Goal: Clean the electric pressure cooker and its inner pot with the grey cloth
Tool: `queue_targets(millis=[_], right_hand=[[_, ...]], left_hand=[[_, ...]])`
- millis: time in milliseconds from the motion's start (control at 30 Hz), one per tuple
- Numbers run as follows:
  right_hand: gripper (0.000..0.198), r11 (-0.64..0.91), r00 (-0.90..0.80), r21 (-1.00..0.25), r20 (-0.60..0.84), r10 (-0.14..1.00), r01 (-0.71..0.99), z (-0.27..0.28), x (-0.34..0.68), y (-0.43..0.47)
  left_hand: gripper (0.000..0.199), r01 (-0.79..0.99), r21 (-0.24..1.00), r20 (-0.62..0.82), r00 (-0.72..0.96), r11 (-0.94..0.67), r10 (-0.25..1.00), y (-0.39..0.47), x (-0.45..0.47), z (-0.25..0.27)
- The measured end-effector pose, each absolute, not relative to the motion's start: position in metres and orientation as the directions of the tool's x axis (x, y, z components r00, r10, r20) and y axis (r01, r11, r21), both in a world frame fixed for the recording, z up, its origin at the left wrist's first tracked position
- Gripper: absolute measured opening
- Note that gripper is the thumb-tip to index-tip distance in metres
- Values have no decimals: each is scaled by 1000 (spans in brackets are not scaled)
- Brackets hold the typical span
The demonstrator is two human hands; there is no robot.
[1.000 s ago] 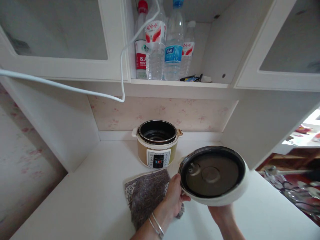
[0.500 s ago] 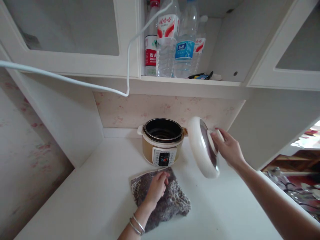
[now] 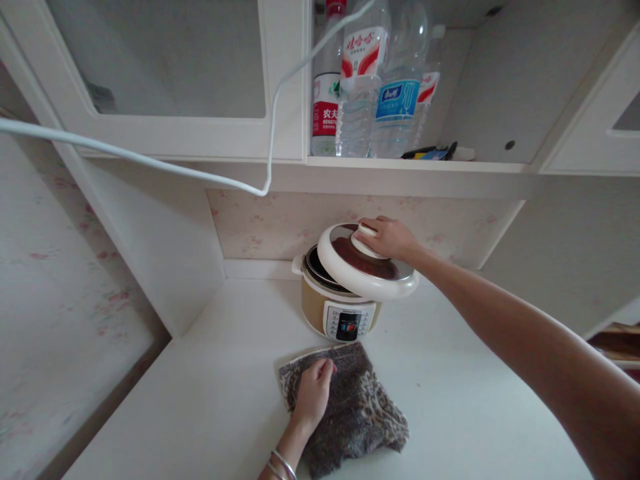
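My right hand [image 3: 387, 238] is shut on the knob of a pot lid [image 3: 370, 268], which has a thick white rim and a brownish see-through centre. Tilted, the lid hangs over the right part of an electric cooker [image 3: 314, 303] and hides part of its opening. The cooker has a gold body, a white rim, a dark inner pot and a front control panel. In front of it lies a crumpled grey-brown patterned cloth [image 3: 363, 407]. My left hand [image 3: 314, 393] rests closed over the cloth's left part, with nothing visible in its fingers.
Above the white counter [image 3: 225, 393] is an open cupboard shelf [image 3: 480, 165] with several plastic bottles [image 3: 360, 87] and small items. A white cable [image 3: 165, 168] hangs across the upper left. Flowered wallpaper [image 3: 260, 220] covers the wall behind the cooker.
My right hand has brought the lid left from beside the cooker to over its opening, turning it flatter. My left hand stays at the cloth, its fingers curled in. The view has shifted slightly.
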State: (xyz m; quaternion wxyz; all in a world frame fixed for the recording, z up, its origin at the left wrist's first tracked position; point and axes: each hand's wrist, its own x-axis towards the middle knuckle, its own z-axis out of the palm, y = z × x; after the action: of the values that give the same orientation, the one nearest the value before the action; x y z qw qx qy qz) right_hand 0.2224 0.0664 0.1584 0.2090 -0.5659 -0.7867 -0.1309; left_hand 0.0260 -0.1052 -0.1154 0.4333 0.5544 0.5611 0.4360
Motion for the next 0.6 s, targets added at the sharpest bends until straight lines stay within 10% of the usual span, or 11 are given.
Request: queue_targets(millis=[600], right_hand=[[59, 425, -446, 136, 260, 856, 895, 135, 166, 121]], left_hand=[[47, 158, 982, -110, 26, 105, 994, -100, 21, -122]])
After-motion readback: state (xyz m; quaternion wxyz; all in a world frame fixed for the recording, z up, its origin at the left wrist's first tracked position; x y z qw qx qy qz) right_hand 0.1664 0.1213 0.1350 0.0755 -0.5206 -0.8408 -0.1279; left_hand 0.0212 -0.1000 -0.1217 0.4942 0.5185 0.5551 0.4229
